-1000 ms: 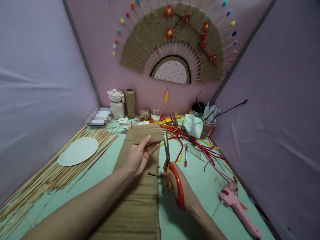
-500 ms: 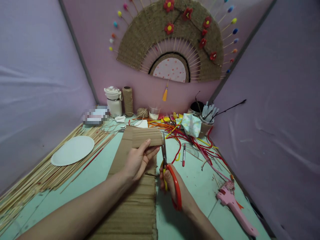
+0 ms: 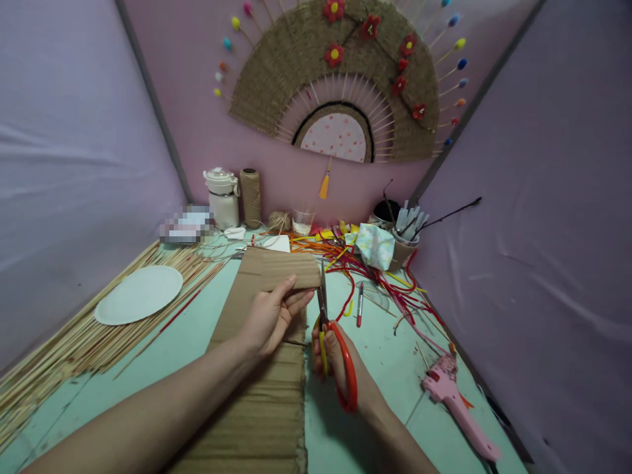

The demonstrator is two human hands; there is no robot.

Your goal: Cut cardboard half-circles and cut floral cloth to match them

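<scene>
A small rectangular piece of corrugated cardboard (image 3: 286, 268) is pinched between the thumb and fingers of my left hand (image 3: 276, 313). My right hand (image 3: 345, 365) grips a pair of scissors (image 3: 348, 368) with red and yellow handles, blades pointing up. The blades stand at the cardboard piece's right edge, slightly apart; whether they touch it is hard to tell. Beneath both hands lies a long corrugated cardboard strip (image 3: 247, 411) on the pale green table. A short dark twig (image 3: 295, 342) rests on the strip, partly hidden by my left hand.
Thin wooden sticks (image 3: 93, 336) and a white paper plate (image 3: 139, 295) lie at left. A pink glue gun (image 3: 459, 408) is at right, near a marker (image 3: 360, 304). Red pipe cleaners (image 3: 395, 293) sprawl before a cup of glue sticks (image 3: 407, 240). A woven fan (image 3: 266, 85) hangs behind.
The scissors have moved left against the cardboard piece's right edge, and their blades have closed somewhat. My left hand keeps hold of the piece. The whole view has shifted slightly.
</scene>
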